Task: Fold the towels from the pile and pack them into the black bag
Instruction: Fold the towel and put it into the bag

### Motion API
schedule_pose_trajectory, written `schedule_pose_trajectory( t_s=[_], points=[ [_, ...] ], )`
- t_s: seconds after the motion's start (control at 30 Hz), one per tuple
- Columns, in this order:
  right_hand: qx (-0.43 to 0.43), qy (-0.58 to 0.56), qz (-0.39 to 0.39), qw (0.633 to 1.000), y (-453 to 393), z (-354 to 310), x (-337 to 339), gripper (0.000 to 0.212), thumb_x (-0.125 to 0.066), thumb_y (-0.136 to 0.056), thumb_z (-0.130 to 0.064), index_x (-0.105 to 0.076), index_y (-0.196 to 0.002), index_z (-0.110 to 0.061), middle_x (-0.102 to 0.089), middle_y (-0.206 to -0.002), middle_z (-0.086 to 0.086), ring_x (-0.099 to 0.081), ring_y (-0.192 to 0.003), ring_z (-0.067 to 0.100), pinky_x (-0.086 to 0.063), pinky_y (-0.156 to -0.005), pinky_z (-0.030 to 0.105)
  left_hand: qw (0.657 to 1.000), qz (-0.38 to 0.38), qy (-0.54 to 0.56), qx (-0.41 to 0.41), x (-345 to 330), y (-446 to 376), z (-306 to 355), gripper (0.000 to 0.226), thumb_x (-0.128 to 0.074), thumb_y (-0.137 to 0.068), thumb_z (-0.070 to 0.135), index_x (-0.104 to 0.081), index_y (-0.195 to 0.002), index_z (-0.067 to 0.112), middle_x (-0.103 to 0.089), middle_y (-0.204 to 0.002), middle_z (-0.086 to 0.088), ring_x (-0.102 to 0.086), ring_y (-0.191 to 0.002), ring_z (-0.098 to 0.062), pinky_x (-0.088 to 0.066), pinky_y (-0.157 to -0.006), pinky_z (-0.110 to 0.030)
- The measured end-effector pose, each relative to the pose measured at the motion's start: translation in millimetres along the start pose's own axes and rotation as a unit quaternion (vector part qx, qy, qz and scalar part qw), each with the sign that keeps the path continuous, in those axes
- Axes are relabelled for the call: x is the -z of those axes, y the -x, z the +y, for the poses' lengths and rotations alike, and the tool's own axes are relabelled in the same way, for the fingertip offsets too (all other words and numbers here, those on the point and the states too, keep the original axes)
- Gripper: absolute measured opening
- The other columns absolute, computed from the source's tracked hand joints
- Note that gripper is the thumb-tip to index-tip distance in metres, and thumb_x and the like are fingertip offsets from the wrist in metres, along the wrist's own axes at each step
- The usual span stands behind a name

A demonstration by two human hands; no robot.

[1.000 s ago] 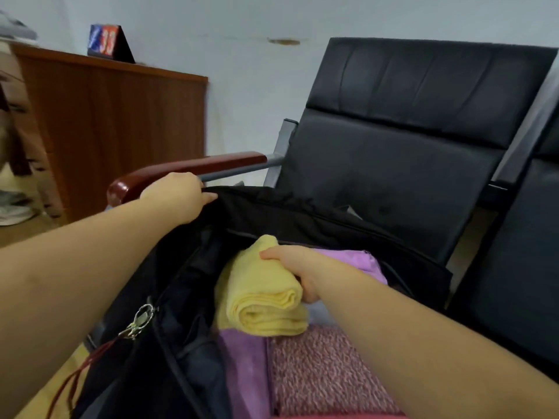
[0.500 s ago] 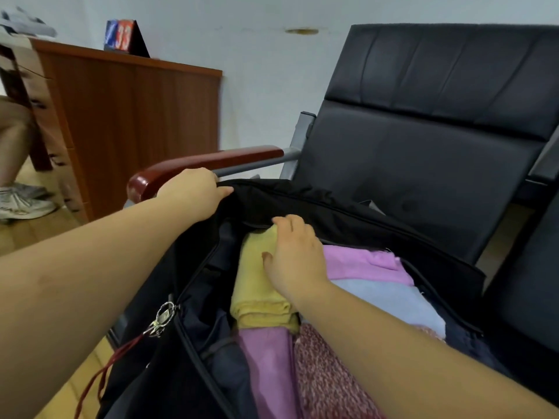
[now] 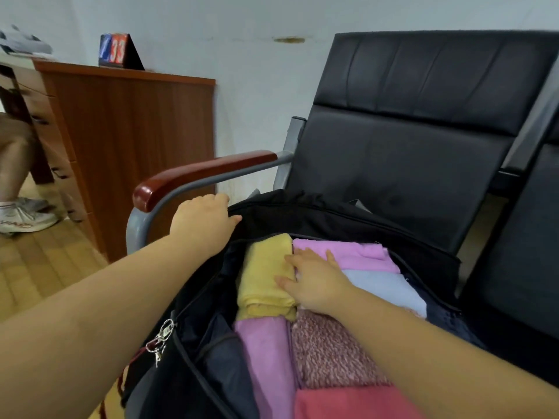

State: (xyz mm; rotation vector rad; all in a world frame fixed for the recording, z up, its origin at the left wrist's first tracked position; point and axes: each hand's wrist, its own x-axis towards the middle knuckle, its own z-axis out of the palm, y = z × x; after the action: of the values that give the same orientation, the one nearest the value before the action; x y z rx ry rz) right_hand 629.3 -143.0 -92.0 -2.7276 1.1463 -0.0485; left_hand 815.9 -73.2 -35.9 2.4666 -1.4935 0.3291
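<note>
Our right hand (image 3: 314,279), which had gripped the yellow towel (image 3: 266,276), now lay flat against it, seated inside the black bag (image 3: 348,219); our left hand (image 3: 202,225) still gripped the rim.

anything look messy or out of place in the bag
Nothing stands out. The folded towels lie side by side inside the black bag; the yellow towel sits flat under the right hand, level with the others.

Left hand (image 3: 203,222): forearm extended forward, fingers curled in a grip, thumb pointing right. Right hand (image 3: 314,281): forearm reaching in from lower right, palm down, fingers straight and spread, pressing flat.
</note>
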Motion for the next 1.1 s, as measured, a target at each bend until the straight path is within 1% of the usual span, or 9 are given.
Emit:
schedule_pose_trajectory(
  t_s=[0.07,0.2,0.27,0.37,0.4,0.47,0.57,0.97,1.1],
  points=[
    [-0.021,-0.013,0.023,0.999,23.9,15.6,11.8,0.056,-0.045,-0.096,-0.047,-0.036,-0.145,-0.021,-0.032,-0.153,0.001,-0.019,-0.144,0.015,0.000,-0.117,0.043,0.997,0.018,-0.045,-0.059,3.8,11.7,14.7,0.049,-0.044,-0.096,0.045,-0.047,-0.133,0.014,-0.049,-0.139,-0.010,-0.034,-0.136,-0.029,-0.026,-0.111,-0.040],
    [-0.070,-0.009,0.049,0.996,92.0,49.8,32.8,0.063,-0.052,-0.093,-0.043,-0.030,-0.148,-0.022,-0.031,-0.152,-0.002,-0.022,-0.142,0.012,0.000,-0.117,0.040,0.980,-0.020,-0.004,-0.197,17.4,46.6,80.3,0.048,-0.043,-0.097,0.042,-0.044,-0.137,0.015,-0.042,-0.143,-0.006,-0.029,-0.139,-0.024,-0.018,-0.114,-0.034],
    [-0.096,-0.023,0.063,0.993,135.5,69.4,43.9,0.063,-0.054,-0.092,-0.042,-0.031,-0.148,-0.023,-0.032,-0.152,-0.002,-0.020,-0.144,0.014,0.000,-0.118,0.041,0.961,-0.041,0.035,-0.272,24.4,74.8,122.3,0.046,-0.045,-0.097,0.040,-0.047,-0.135,0.014,-0.046,-0.137,-0.004,-0.038,-0.131,-0.022,-0.023,-0.109,-0.030],
    [-0.130,-0.024,0.078,0.988,206.6,100.0,54.8,0.063,-0.056,-0.091,-0.041,-0.033,-0.146,-0.024,-0.033,-0.152,-0.002,-0.019,-0.145,0.016,-0.003,-0.118,0.041,0.930,-0.036,0.074,-0.359,33.6,117.3,185.9,0.045,-0.044,-0.088,0.043,-0.068,-0.106,0.009,-0.066,-0.107,-0.008,-0.065,-0.100,-0.026,-0.049,-0.085,-0.028],
    [-0.147,-0.019,0.082,0.986,238.7,113.2,57.3,0.062,-0.056,-0.091,-0.041,-0.033,-0.146,-0.024,-0.033,-0.152,-0.002,-0.019,-0.145,0.017,-0.004,-0.118,0.041,0.919,-0.035,0.091,-0.383,35.6,135.1,212.8,0.048,-0.042,-0.086,0.044,-0.068,-0.104,0.008,-0.068,-0.104,-0.008,-0.066,-0.097,-0.025,-0.050,-0.083,-0.026],
    [-0.176,-0.013,0.078,0.981,288.0,134.2,58.1,0.061,-0.055,-0.093,-0.040,-0.033,-0.146,-0.023,-0.032,-0.153,-0.002,-0.014,-0.147,0.017,-0.004,-0.118,0.041,0.906,-0.083,0.095,-0.404,38.9,165.0,256.5,0.047,-0.045,-0.093,0.044,-0.058,-0.125,0.013,-0.058,-0.126,-0.005,-0.054,-0.118,-0.021,-0.039,-0.101,-0.028],
    [-0.235,-0.010,0.075,0.969,372.0,172.7,56.7,0.059,-0.054,-0.093,-0.040,-0.034,-0.146,-0.023,-0.031,-0.154,-0.002,-0.012,-0.147,0.017,-0.003,-0.119,0.041,0.884,-0.131,0.127,-0.430,48.0,216.1,328.6,0.047,-0.048,-0.096,0.042,-0.047,-0.137,0.019,-0.046,-0.141,0.001,-0.042,-0.129,-0.018,-0.032,-0.107,-0.031],
    [-0.447,0.044,0.139,0.882,641.8,297.8,50.1,0.054,-0.049,-0.093,-0.044,-0.038,-0.142,-0.022,-0.031,-0.152,0.002,-0.014,-0.146,0.021,-0.009,-0.117,0.044,0.777,-0.249,0.124,-0.565,73.4,389.8,561.2,0.047,-0.042,-0.099,0.044,-0.038,-0.142,0.025,-0.037,-0.148,0.005,-0.037,-0.133,-0.016,-0.032,-0.109,-0.030],
    [-0.509,0.044,0.255,0.821,713.6,322.6,37.1,0.054,-0.048,-0.081,-0.044,-0.059,-0.125,-0.016,-0.050,-0.138,0.010,-0.040,-0.135,0.033,-0.026,-0.109,0.052,0.741,-0.270,0.158,-0.594,68.9,443.9,621.7,0.044,-0.044,-0.098,0.045,-0.043,-0.138,0.027,-0.043,-0.142,0.006,-0.041,-0.129,-0.014,-0.035,-0.105,-0.029]
  ],
)
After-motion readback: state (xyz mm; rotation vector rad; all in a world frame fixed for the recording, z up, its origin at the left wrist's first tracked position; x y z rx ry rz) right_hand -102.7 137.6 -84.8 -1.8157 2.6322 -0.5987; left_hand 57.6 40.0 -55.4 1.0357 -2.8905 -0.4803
